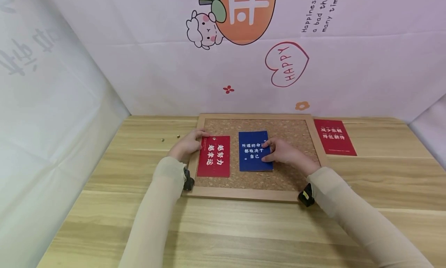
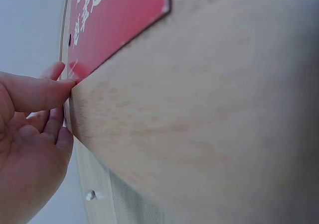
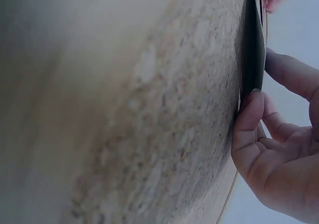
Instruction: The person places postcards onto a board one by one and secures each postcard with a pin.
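A red card (image 1: 220, 170) with white lettering lies on the left part of a wood-framed corkboard (image 1: 230, 184). A small round pin (image 1: 214, 138) sits near its top edge. My left hand (image 1: 189, 145) rests at the card's left edge, over the board's frame; in the left wrist view its thumb (image 2: 45, 93) touches the card's edge. To the right, my right hand (image 1: 283, 152) pinches the right edge of a blue card (image 1: 251, 165). In the right wrist view this card (image 3: 263, 45) stands tilted a little off the cork, and some fingertips are behind it.
Two small gold pins, one nearer (image 1: 162, 139) and one farther (image 1: 178, 136), lie on the wooden table (image 1: 122, 206) left of the board. Another red card (image 1: 335, 137) lies right of the board. A printed white cloth (image 1: 156, 78) hangs behind the table.
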`<state>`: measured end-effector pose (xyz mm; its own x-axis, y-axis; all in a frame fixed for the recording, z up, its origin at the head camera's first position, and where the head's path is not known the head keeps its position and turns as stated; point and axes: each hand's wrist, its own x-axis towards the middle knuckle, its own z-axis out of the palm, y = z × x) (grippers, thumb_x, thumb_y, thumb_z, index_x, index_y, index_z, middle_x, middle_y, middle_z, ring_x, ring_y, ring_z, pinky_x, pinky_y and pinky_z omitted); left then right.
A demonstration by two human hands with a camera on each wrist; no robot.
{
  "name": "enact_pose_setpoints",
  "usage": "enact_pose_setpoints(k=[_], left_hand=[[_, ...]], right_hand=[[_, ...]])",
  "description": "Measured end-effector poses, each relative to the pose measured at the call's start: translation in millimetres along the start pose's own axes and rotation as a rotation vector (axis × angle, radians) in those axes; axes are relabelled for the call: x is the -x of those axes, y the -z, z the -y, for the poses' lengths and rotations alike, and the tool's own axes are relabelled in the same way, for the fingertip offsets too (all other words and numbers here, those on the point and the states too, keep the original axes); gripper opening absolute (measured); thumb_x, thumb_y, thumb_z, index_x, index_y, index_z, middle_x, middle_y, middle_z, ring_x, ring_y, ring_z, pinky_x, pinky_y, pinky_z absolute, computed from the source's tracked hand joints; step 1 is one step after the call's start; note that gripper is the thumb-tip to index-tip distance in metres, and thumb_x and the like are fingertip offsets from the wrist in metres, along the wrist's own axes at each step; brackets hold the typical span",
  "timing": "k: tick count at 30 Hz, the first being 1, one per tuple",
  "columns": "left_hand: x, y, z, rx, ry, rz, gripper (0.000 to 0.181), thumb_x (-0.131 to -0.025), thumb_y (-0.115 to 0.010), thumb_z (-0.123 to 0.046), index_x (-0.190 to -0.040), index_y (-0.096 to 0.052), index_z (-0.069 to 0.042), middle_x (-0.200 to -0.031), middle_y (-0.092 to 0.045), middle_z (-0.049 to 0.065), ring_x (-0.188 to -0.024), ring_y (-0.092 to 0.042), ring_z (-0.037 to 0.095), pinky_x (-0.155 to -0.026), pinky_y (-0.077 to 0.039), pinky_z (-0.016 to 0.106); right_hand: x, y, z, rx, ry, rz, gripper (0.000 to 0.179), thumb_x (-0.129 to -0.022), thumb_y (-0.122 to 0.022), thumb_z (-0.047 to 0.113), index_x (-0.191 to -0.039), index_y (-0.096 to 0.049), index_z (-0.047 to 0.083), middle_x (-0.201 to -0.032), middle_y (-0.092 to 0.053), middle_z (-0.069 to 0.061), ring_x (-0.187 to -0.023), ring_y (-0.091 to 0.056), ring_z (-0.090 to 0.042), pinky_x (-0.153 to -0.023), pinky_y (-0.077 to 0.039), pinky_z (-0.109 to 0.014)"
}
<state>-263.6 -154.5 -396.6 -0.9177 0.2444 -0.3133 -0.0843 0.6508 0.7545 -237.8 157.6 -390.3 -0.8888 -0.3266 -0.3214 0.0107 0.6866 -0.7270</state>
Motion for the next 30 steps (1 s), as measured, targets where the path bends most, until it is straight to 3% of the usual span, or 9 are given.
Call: enact_pose_setpoints(k=[9, 21, 26, 30], left_hand=[[0.1, -0.5, -0.1, -0.017, -0.017, -0.001, 0.058, -0.085, -0.043, 0.012, -0.140, -0.045, -0.002, -0.160, -0.016, 0.011, -0.150, -0.007, 0.033, -0.121, -0.014, 0.049], [-0.2, -1.1, -0.3, -0.002, -0.023, 0.002, 0.058, -0.084, -0.041, 0.014, -0.140, -0.045, -0.001, -0.161, -0.015, 0.011, -0.150, -0.006, 0.033, -0.122, -0.014, 0.049], [-0.3, -1.1, -0.5, -0.003, -0.017, -0.001, 0.058, -0.084, -0.042, 0.013, -0.140, -0.046, -0.002, -0.161, -0.015, 0.009, -0.150, -0.006, 0.032, -0.122, -0.014, 0.048], [0.3, -0.7, -0.9, -0.013, -0.018, 0.001, 0.058, -0.084, -0.043, 0.013, -0.140, -0.046, -0.003, -0.161, -0.015, 0.009, -0.150, -0.007, 0.033, -0.122, -0.013, 0.049]], right_hand=[[0.3, -1.7, 3.6, 0.089, -0.018, -0.004, 0.044, -0.083, -0.070, 0.004, -0.120, -0.050, -0.007, -0.078, -0.041, -0.006, -0.067, -0.044, -0.015, -0.058, -0.039, -0.025], [-2.6, -5.1, 6.4, 0.259, -0.003, -0.052, 0.048, -0.081, -0.075, 0.014, -0.117, -0.050, -0.005, -0.090, -0.050, -0.012, -0.080, -0.047, -0.023, -0.067, -0.037, -0.028], [-1.0, -6.1, 9.4, 0.262, -0.020, -0.045, 0.055, -0.081, -0.075, 0.015, -0.123, -0.045, -0.006, -0.113, -0.057, -0.026, -0.094, -0.054, -0.029, -0.081, -0.047, -0.038], [-1.2, -7.3, 11.3, 0.279, -0.037, -0.039, 0.059, -0.082, -0.074, 0.016, -0.127, -0.043, -0.006, -0.131, -0.051, -0.031, -0.111, -0.054, -0.035, -0.098, -0.044, -0.049]])
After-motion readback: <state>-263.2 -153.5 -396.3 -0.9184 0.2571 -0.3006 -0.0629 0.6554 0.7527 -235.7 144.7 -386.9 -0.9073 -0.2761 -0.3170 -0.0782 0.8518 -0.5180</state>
